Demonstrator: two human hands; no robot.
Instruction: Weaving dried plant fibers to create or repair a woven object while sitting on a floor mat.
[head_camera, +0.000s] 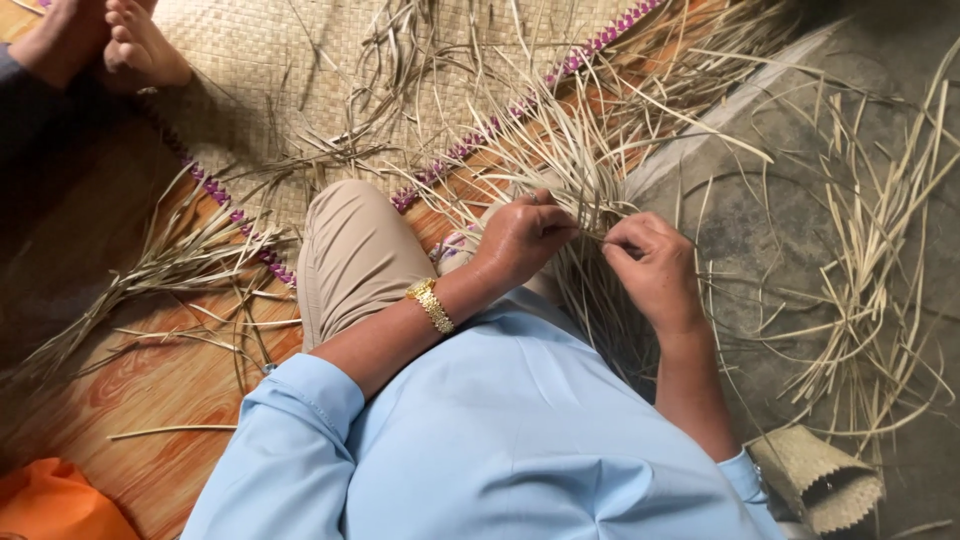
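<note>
My left hand (520, 240) and my right hand (650, 265) meet at the middle of the view, both pinching thin dry straw strips (590, 170) that fan out from the edge of a woven mat (290, 70). The left wrist wears a gold bracelet (432, 305). The fingertips of the two hands almost touch around the same bundle of strands. The mat is pale tan with a purple woven border (480, 135) and spreads across the upper part of the view. My bent knee in beige trousers (355, 255) lies under the left forearm.
Another person's bare feet (110, 40) rest on the mat at top left. Loose straw (870, 290) lies on the grey concrete at right and on the wooden-patterned floor (150, 380) at left. A small woven pouch (820, 480) sits bottom right, orange cloth (55, 505) bottom left.
</note>
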